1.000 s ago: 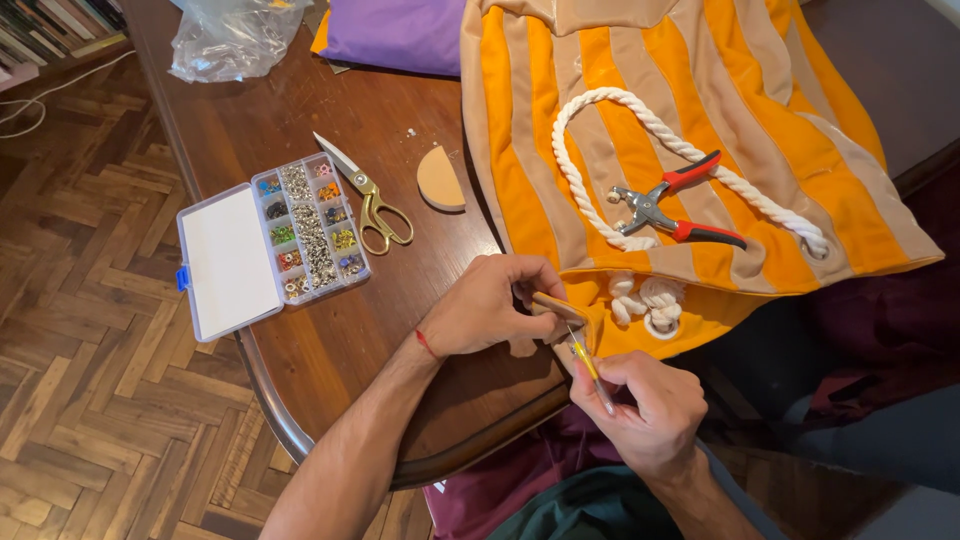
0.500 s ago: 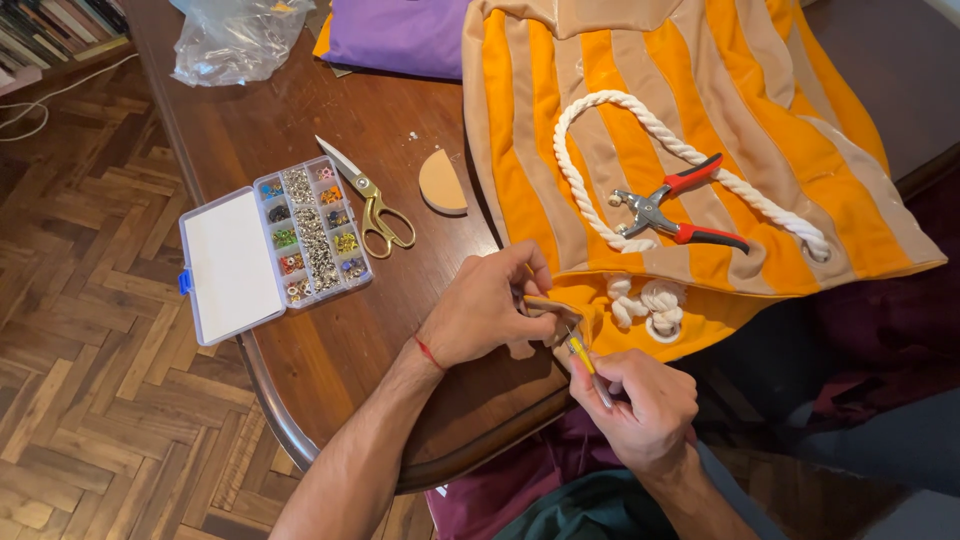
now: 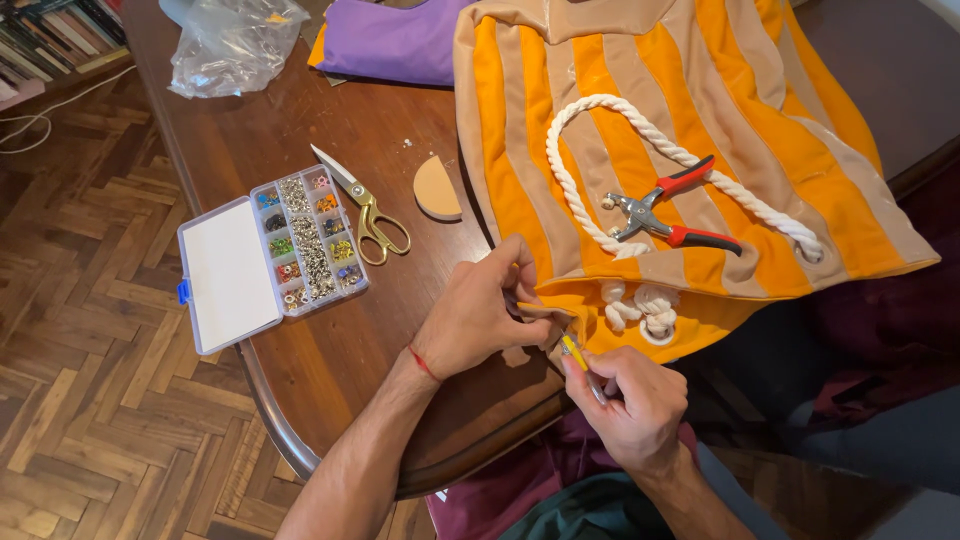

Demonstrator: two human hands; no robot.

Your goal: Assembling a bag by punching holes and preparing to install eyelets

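The left hand [image 3: 478,315] is pinched shut on the near corner of the orange-and-beige striped fabric bag [image 3: 640,150], which lies on the dark oval wooden table [image 3: 330,370] with its edge hanging towards the person. The right hand [image 3: 630,400] is clamped round a thin yellow-handled tool [image 3: 573,352], its tip at that same corner (just beside the knotted white rope handle [image 3: 640,305]). Red-handled pliers [image 3: 660,212] rest on the bag.
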